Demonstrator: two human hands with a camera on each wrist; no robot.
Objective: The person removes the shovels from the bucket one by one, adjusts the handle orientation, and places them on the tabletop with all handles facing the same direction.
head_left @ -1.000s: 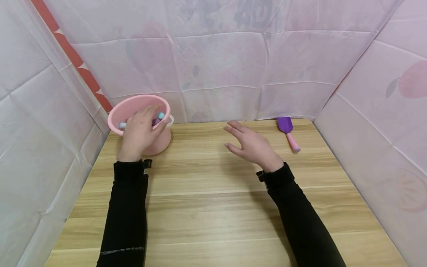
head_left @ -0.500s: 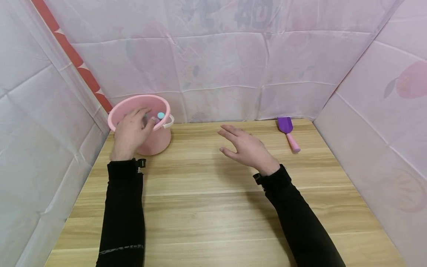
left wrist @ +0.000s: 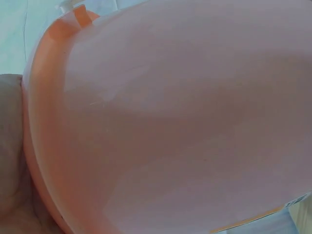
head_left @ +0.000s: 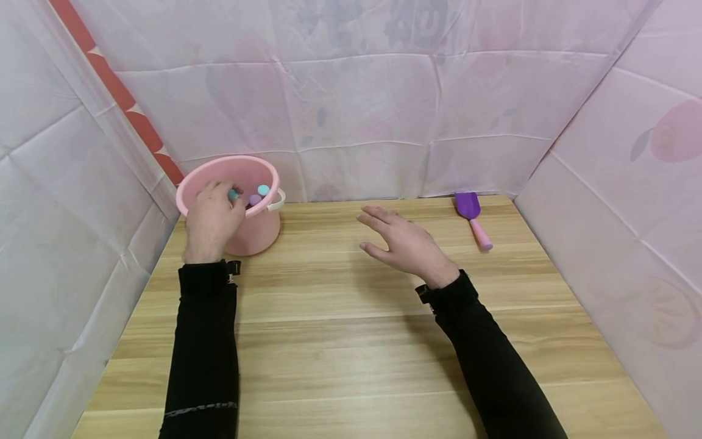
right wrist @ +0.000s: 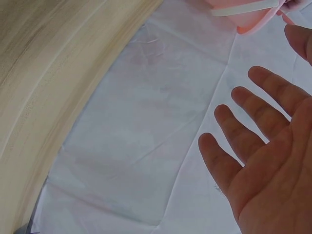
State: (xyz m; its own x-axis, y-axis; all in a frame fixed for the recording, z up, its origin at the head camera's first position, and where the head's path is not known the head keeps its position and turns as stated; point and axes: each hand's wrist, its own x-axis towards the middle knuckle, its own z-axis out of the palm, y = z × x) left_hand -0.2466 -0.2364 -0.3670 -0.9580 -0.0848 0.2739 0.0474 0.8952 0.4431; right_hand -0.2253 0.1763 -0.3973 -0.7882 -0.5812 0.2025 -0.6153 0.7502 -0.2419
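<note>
Reaching into the pink bucket (head_left: 230,201) at ten o'clock on the worktop (head_left: 351,341), the left hand (head_left: 211,219) is curling over small toys — its grip cannot be told. The right hand (head_left: 403,244) is hovering open mid-worktop; lifting a piece out looks to be what comes next, needing a firm pinch — the purple shovel (head_left: 473,218) is lying at two o'clock.

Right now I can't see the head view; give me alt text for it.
The left hand reaches into a pink bucket at the wooden table's back-left, among small teal and purple pieces. The right hand hovers open mid-table; a purple scoop lies back-right.
</note>
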